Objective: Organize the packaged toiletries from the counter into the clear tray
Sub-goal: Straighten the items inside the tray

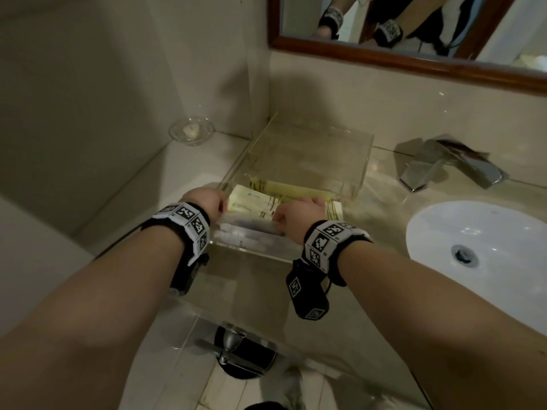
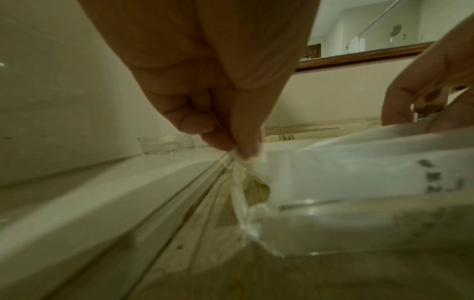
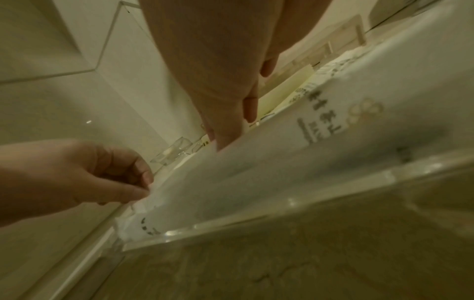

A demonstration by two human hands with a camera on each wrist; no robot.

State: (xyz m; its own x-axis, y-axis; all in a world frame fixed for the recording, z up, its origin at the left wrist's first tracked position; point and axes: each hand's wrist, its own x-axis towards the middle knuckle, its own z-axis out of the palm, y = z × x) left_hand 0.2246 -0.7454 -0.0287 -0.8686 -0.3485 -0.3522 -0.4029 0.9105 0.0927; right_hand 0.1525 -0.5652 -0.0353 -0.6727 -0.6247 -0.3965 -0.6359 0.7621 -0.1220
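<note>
both hands' fingers pinch a white packet over the clear tray on the beige counter.

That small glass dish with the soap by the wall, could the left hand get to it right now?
Probably, but not freely: the small round glass dish sits unobstructed beyond the left hand, whose fingers pinch a white packet.

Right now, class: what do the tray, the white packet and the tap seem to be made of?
Clear tray: likely acrylic, glossy; the counter shows through its walls.
White packet: thin matte plastic film, probably; it crumples where the left hand pinches its end.
Tap: polished chromed metal, mirror-like reflections.
</note>
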